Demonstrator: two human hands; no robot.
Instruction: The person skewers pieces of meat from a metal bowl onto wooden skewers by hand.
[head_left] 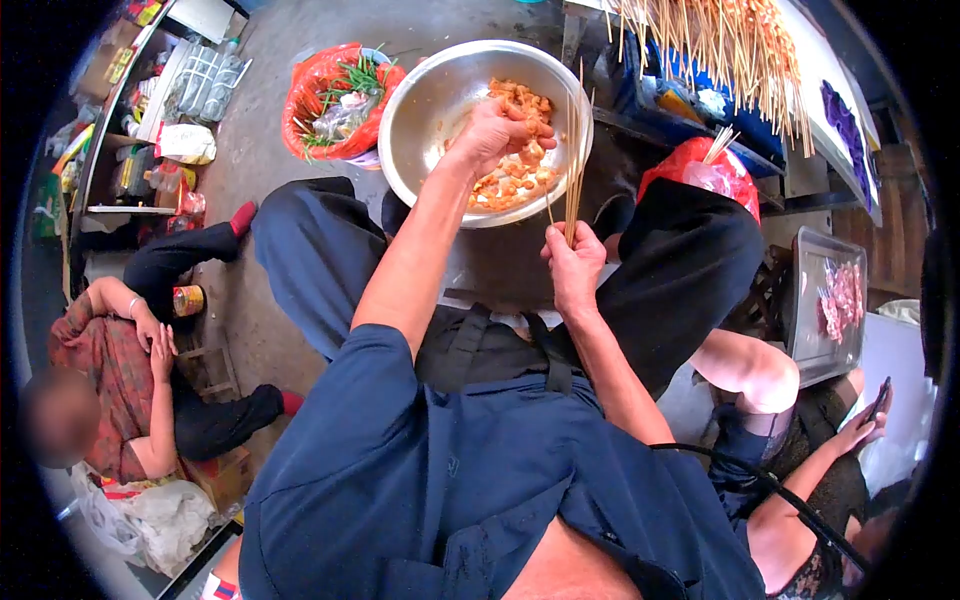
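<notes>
I see my right hand (575, 262) gripping a bunch of sticks (574, 190), long axis running forward from the fist, just right of my left hand (488, 136). The left, nearer the pieces (512, 186), is in the bowl (408, 120), fingers curled; can't tell if it grips any. Pieces lie under and around it, ahead-left of the right.

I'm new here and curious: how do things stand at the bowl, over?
Left hand at the orange pieces in the metal bowl. Right hand gripping thin sticks. Nothing seen blocking either hand.
</notes>
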